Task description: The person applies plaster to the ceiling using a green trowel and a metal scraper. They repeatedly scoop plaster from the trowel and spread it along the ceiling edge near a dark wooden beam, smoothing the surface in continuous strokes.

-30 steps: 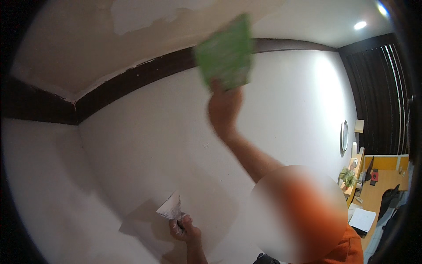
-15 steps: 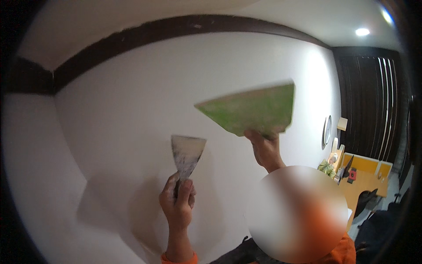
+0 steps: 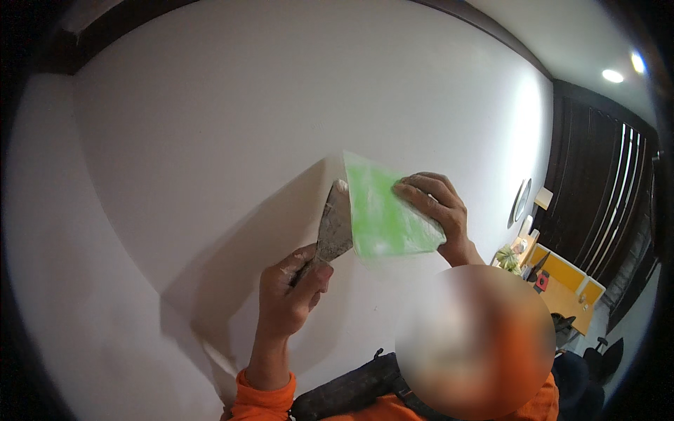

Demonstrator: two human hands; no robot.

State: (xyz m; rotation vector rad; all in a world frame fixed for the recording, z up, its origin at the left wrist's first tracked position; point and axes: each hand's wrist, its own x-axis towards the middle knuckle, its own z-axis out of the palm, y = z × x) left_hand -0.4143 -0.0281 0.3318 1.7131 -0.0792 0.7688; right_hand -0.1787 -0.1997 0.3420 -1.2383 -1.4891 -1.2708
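My left hand (image 3: 291,291) is closed around the handle of a putty knife (image 3: 335,223), whose blade points up and is smeared with pale filler. In my right hand (image 3: 444,207) is a flat green plastic spreader (image 3: 393,214), streaked white across its face and gripped by its right side. The putty knife's blade meets the spreader's left edge, partly behind it or against it. A little whitish filler (image 3: 342,186) sits at the blade's upper corner. Both tools are held up in front of a white wall (image 3: 232,119).
Dark trim (image 3: 133,17) runs along the top of the wall. At the right stand a wooden desk (image 3: 562,302) with a yellow panel, a plant (image 3: 507,257) and a lamp (image 3: 543,198). A dark curtain (image 3: 583,161) hangs behind. A black strapped bag (image 3: 351,389) lies across my front.
The spreader has come down and left, turning its white-streaked face into view. The putty knife has risen and tilted right to meet its edge. My view has tipped lower.
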